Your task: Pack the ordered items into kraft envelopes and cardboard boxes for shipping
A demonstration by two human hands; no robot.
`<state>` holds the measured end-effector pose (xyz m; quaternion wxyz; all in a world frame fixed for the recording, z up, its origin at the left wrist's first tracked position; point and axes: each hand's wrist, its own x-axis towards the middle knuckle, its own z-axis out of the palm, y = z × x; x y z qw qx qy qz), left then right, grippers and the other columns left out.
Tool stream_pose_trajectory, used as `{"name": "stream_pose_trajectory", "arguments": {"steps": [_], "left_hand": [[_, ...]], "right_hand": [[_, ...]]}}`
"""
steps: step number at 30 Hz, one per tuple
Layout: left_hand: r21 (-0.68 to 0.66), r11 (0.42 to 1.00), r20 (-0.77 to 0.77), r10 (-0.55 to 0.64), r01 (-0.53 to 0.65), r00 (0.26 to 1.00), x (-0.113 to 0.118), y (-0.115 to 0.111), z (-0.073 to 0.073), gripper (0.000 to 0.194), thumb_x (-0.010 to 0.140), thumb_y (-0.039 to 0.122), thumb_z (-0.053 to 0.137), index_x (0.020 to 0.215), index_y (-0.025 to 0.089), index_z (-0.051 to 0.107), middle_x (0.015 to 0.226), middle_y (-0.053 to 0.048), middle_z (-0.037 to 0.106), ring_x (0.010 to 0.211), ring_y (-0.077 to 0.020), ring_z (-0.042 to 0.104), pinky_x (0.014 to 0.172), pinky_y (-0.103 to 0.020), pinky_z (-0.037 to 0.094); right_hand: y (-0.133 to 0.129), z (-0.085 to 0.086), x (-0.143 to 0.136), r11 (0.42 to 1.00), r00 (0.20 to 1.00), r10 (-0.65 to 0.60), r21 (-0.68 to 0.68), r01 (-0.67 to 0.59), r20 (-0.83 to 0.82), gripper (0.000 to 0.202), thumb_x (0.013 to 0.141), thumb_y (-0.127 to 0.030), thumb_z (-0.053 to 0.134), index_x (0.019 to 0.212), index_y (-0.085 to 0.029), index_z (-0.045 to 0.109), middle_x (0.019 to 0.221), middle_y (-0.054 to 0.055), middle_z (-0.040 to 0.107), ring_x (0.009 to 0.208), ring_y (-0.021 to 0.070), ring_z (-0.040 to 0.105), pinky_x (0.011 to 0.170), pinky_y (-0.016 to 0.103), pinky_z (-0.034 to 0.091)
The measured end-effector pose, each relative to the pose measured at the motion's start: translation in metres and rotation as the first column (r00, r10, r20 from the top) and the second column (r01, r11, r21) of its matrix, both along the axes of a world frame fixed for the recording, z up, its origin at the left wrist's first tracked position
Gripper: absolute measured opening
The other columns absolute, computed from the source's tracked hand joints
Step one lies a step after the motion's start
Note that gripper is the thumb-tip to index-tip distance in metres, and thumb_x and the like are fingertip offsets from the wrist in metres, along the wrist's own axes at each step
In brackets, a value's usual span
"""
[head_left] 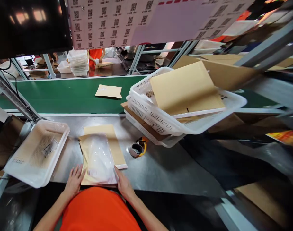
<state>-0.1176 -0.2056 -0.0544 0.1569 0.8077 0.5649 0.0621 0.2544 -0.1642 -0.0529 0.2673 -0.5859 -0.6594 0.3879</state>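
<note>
A clear plastic bag (102, 160) with pale contents lies on a tan paper envelope (85, 154) at the front of the metal table. A second tan envelope (116, 146) lies partly beneath them. My left hand (74, 182) rests at the envelope's lower left edge, its fingers spread. At the bag's lower right edge, my right hand (124, 185) has its fingers together, pinching the edge; some of its fingers are hidden. A tape roll (137, 149) in a yellow-orange holder sits to the right of the envelopes.
A white basket (61, 150) holding a small clear packet stands left. Stacked white baskets (148, 114), a large envelope (185, 88) on top, stand right. Behind runs a green conveyor belt (64, 96) carrying an envelope (109, 91). A person in orange (94, 57) works beyond. A monitor (31, 29) hangs upper left.
</note>
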Motion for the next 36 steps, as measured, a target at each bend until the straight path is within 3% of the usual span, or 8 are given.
{"name": "stream_pose_trajectory", "arguments": {"steps": [5, 10, 15, 18, 23, 26, 31, 36], "left_hand": [[0.115, 0.871, -0.142, -0.462, 0.478, 0.876, 0.007, 0.025, -0.002, 0.067, 0.098, 0.018, 0.063, 0.161, 0.035, 0.048, 0.168, -0.008, 0.049, 0.159, -0.0312, 0.039, 0.132, -0.056, 0.023], [0.086, 0.861, -0.094, -0.495, 0.502, 0.864, 0.011, 0.052, 0.024, 0.049, 0.105, 0.018, 0.055, 0.152, 0.029, 0.059, 0.16, -0.007, 0.059, 0.154, -0.0256, 0.047, 0.13, -0.051, 0.03], [-0.078, 0.884, -0.066, -0.467, 0.462, 0.882, 0.028, 0.069, 0.066, 0.051, 0.103, 0.017, 0.052, 0.153, 0.027, 0.058, 0.163, -0.007, 0.056, 0.155, -0.0291, 0.047, 0.128, -0.056, 0.036], [-0.137, 0.914, 0.001, -0.385, 0.382, 0.923, 0.031, 0.093, 0.13, 0.057, 0.097, 0.012, 0.051, 0.152, 0.024, 0.06, 0.159, -0.01, 0.06, 0.148, -0.0297, 0.056, 0.121, -0.052, 0.046], [-0.012, 0.997, 0.362, -0.071, 0.08, 0.93, 0.016, 0.11, 0.298, 0.042, 0.101, 0.035, 0.052, 0.136, 0.03, 0.075, 0.138, -0.008, 0.076, 0.13, -0.0311, 0.069, 0.117, -0.049, 0.051], [-0.072, 0.997, 0.584, 0.077, -0.043, 0.808, 0.01, 0.108, 0.354, 0.053, 0.088, 0.048, 0.073, 0.136, 0.028, 0.074, 0.132, -0.008, 0.078, 0.125, -0.0335, 0.07, 0.114, -0.049, 0.053], [-0.268, 0.948, 0.79, 0.318, -0.171, 0.524, 0.016, 0.142, 0.318, 0.046, 0.076, 0.061, 0.076, 0.085, 0.016, 0.084, 0.084, -0.01, 0.083, 0.081, -0.0287, 0.075, 0.079, -0.041, 0.063], [-0.147, 0.954, 0.874, 0.249, -0.263, 0.417, 0.008, 0.174, 0.294, 0.051, 0.079, 0.066, 0.075, 0.093, 0.018, 0.087, 0.099, -0.012, 0.085, 0.095, -0.032, 0.077, 0.09, -0.043, 0.063]], "right_hand": [[-0.002, 0.003, 0.011, 0.945, 0.938, 0.316, 0.041, -0.325, 0.142, 0.06, 0.084, -0.015, 0.053, 0.14, -0.025, 0.072, 0.148, 0.014, 0.069, 0.132, 0.0339, 0.067, 0.112, 0.051, 0.055], [0.002, 0.016, -0.001, 0.941, 0.929, 0.279, 0.126, -0.315, 0.241, 0.052, 0.092, -0.015, 0.055, 0.136, -0.033, 0.074, 0.148, 0.009, 0.069, 0.138, 0.0346, 0.062, 0.119, 0.058, 0.046], [0.024, 0.043, -0.021, 0.818, 0.866, 0.416, 0.302, -0.49, 0.278, 0.033, 0.094, -0.015, 0.063, 0.115, -0.033, 0.08, 0.138, 0.006, 0.076, 0.133, 0.0289, 0.066, 0.119, 0.06, 0.046], [0.056, 0.102, -0.018, 0.75, 0.912, 0.347, 0.52, -0.409, 0.217, 0.025, 0.101, -0.022, 0.06, 0.114, -0.029, 0.08, 0.118, 0.007, 0.084, 0.118, 0.0257, 0.076, 0.109, 0.053, 0.058], [0.096, 0.262, 0.002, 0.581, 0.95, 0.305, 0.777, -0.242, 0.068, 0.027, 0.104, -0.023, 0.062, 0.125, -0.03, 0.078, 0.115, 0.005, 0.084, 0.111, 0.0221, 0.078, 0.108, 0.044, 0.058], [0.112, 0.328, 0.003, 0.628, 0.97, 0.242, 0.767, -0.129, -0.035, 0.021, 0.103, -0.03, 0.065, 0.117, -0.028, 0.081, 0.106, 0.004, 0.085, 0.099, 0.0218, 0.08, 0.096, 0.036, 0.062], [0.158, 0.343, -0.008, 0.82, 0.964, 0.235, 0.558, -0.128, -0.124, 0.041, 0.103, -0.053, 0.06, 0.091, -0.021, 0.082, 0.074, 0.002, 0.08, 0.067, 0.0166, 0.073, 0.065, 0.025, 0.057], [0.181, 0.328, 0.001, 0.875, 0.922, 0.356, 0.401, -0.272, -0.151, 0.048, 0.1, -0.061, 0.06, 0.087, -0.019, 0.08, 0.08, 0.004, 0.08, 0.075, 0.0187, 0.073, 0.073, 0.027, 0.057]]}}
